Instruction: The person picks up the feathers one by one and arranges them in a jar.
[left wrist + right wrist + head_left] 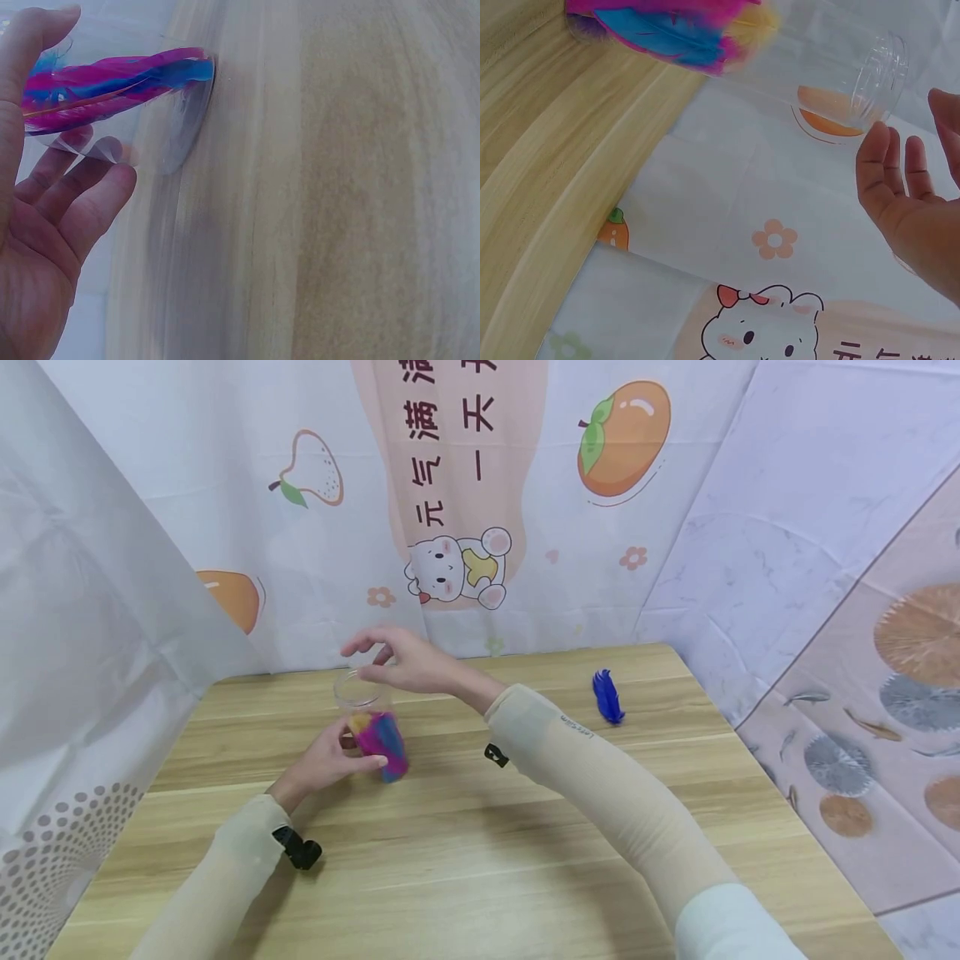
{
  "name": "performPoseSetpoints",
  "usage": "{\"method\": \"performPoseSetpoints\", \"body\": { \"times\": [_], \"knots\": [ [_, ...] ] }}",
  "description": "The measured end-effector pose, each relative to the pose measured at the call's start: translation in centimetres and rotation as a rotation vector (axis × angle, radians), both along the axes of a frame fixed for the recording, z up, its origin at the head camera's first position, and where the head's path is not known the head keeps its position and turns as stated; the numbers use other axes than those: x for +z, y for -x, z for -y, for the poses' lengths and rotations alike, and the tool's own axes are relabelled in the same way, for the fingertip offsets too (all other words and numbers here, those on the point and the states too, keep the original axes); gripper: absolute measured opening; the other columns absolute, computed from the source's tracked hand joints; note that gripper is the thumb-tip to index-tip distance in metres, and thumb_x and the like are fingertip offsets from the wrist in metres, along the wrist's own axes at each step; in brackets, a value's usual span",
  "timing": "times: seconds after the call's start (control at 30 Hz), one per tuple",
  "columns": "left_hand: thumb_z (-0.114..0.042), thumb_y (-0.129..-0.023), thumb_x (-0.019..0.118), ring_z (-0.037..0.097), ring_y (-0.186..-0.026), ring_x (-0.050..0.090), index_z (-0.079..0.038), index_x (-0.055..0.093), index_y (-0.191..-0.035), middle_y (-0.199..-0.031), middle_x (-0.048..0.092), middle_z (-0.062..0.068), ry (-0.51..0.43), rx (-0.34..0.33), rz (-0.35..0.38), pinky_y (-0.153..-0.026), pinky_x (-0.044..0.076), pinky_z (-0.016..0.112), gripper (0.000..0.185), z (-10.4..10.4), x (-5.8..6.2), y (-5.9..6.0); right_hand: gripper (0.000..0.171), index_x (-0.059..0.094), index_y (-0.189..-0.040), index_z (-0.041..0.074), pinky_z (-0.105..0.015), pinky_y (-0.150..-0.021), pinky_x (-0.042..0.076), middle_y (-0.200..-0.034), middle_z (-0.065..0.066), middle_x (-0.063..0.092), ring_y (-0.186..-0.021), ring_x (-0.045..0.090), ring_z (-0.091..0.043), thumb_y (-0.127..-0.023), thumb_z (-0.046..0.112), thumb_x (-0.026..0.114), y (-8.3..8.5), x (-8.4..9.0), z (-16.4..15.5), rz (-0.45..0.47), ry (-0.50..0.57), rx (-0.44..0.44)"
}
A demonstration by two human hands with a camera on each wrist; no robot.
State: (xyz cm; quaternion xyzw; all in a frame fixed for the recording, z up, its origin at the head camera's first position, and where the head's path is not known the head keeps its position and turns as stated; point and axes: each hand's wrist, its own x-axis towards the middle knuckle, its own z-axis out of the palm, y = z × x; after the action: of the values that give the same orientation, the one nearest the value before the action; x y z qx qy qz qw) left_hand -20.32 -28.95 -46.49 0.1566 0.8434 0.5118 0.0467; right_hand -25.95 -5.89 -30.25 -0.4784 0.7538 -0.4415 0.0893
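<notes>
A clear plastic jar [362,695] stands on the table, its mouth open at the top. Inside are magenta, blue and yellow feathers [383,747], which fill its lower part. My left hand [327,762] holds the jar low down, thumb on one side and fingers on the other; the left wrist view shows the jar's base [184,139] against the tabletop. Just above the rim [881,75] hovers my right hand [411,662], fingers loosely bent, with nothing visible in them. A single dark blue feather [607,697] lies on the table, right of the right forearm.
The wood-grain table [465,860] ends at a printed curtain [525,627] just behind the jar. More curtain hangs along the left and right sides. Black wrist mounts [298,848] stick out from both sleeves.
</notes>
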Motion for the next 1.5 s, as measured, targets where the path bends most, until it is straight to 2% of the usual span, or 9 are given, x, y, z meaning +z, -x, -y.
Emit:
{"method": "performPoseSetpoints", "body": {
  "times": [0.2, 0.27, 0.43, 0.7, 0.83, 1.03, 1.1, 1.23, 1.5],
  "knots": [
    [-0.018, -0.087, 0.083, 0.033, -0.114, 0.062, -0.009, 0.041, -0.148, -0.132, 0.06, 0.016, -0.014, 0.004, 0.015, -0.094, 0.053, 0.039, 0.074, 0.2, -0.2, -0.2, 0.035, 0.059, -0.134, 0.001, -0.022, -0.098, 0.048, -0.134, -0.008, 0.061, -0.118, 0.06, -0.021, -0.1, 0.007, 0.063, 0.5, -0.2, -1.7, 0.018, 0.009, -0.031],
    [-0.018, -0.087, 0.083, 0.033, -0.113, 0.063, -0.009, 0.042, -0.147, -0.131, 0.06, 0.017, -0.012, 0.012, 0.017, -0.093, 0.053, 0.037, 0.073, 0.3, -0.3, -0.3, 0.037, 0.059, -0.135, 0.002, -0.026, -0.101, 0.047, -0.136, -0.009, 0.061, -0.121, 0.059, -0.022, -0.099, 0.007, 0.064, 1.0, -0.8, -2.6, 0.024, 0.005, -0.048],
    [-0.024, -0.085, 0.085, 0.033, -0.111, 0.063, -0.012, 0.043, -0.145, -0.128, 0.06, 0.016, 0.021, 0.043, 0.026, -0.092, 0.054, 0.044, 0.074, 0.4, -0.3, -0.3, 0.041, 0.056, -0.138, 0.0, -0.034, -0.108, 0.043, -0.14, -0.013, 0.059, -0.127, 0.054, -0.024, -0.098, 0.004, 0.064, 3.2, -3.2, -5.4, 0.043, -0.029, -0.119],
    [-0.024, -0.085, 0.085, 0.034, -0.111, 0.063, -0.013, 0.044, -0.144, -0.13, 0.06, 0.015, 0.002, 0.024, 0.035, -0.092, 0.055, 0.045, 0.074, 0.1, -0.4, -0.3, 0.054, 0.043, -0.15, 0.001, -0.05, -0.116, 0.032, -0.154, -0.018, 0.044, -0.141, 0.04, -0.039, -0.101, 0.014, 0.061, 5.9, -7.2, -14.2, 0.13, -0.22, -0.296],
    [-0.024, -0.085, 0.085, 0.033, -0.111, 0.063, -0.013, 0.044, -0.144, -0.13, 0.06, 0.014, -0.001, 0.027, 0.026, -0.091, 0.055, 0.042, 0.073, 0.1, -0.3, -0.3, 0.056, 0.04, -0.151, -0.002, -0.056, -0.117, 0.027, -0.155, -0.021, 0.04, -0.142, 0.034, -0.045, -0.101, 0.015, 0.061, 6.8, -8.5, -19.3, 0.11, -0.297, -0.362],
    [-0.025, -0.085, 0.085, 0.034, -0.111, 0.063, -0.012, 0.043, -0.144, -0.13, 0.059, 0.016, 0.012, 0.042, 0.039, -0.092, 0.055, 0.045, 0.074, 0.2, -0.2, -0.5, 0.051, 0.047, -0.144, -0.008, -0.059, -0.115, 0.028, -0.148, -0.029, 0.045, -0.139, 0.037, -0.049, -0.1, 0.013, 0.062, 7.0, -10.1, -25.7, -0.109, -0.519, -0.401],
    [-0.025, -0.085, 0.085, 0.034, -0.111, 0.063, -0.01, 0.042, -0.145, -0.129, 0.059, 0.018, 0.015, 0.044, 0.039, -0.092, 0.055, 0.046, 0.074, 0.2, -0.1, -0.5, 0.049, 0.048, -0.14, -0.012, -0.06, -0.113, 0.031, -0.143, -0.033, 0.049, -0.135, 0.041, -0.051, -0.099, 0.011, 0.062, 6.8, -10.9, -27.3, -0.142, -0.551, -0.42],
    [-0.025, -0.086, 0.084, 0.035, -0.11, 0.063, -0.009, 0.042, -0.145, -0.129, 0.059, 0.019, 0.011, 0.037, 0.039, -0.091, 0.055, 0.046, 0.075, 0.0, 0.0, -0.4, 0.05, 0.048, -0.135, -0.018, -0.062, -0.107, 0.039, -0.132, -0.039, 0.054, -0.125, 0.05, -0.054, -0.096, 0.008, 0.066, 6.5, -12.2, -29.7, -0.132, -0.532, -0.471],
    [-0.025, -0.085, 0.085, 0.033, -0.11, 0.062, -0.01, 0.044, -0.144, -0.128, 0.06, 0.016, 0.009, 0.043, 0.046, -0.09, 0.054, 0.04, 0.074, -0.2, 0.1, -0.3, 0.072, 0.037, -0.141, -0.023, -0.063, -0.108, 0.036, -0.132, -0.042, 0.052, -0.123, 0.05, -0.055, -0.096, 0.021, 0.071, 6.6, -14.1, -32.4, -0.026, -0.623, -0.54]
  ]
}}
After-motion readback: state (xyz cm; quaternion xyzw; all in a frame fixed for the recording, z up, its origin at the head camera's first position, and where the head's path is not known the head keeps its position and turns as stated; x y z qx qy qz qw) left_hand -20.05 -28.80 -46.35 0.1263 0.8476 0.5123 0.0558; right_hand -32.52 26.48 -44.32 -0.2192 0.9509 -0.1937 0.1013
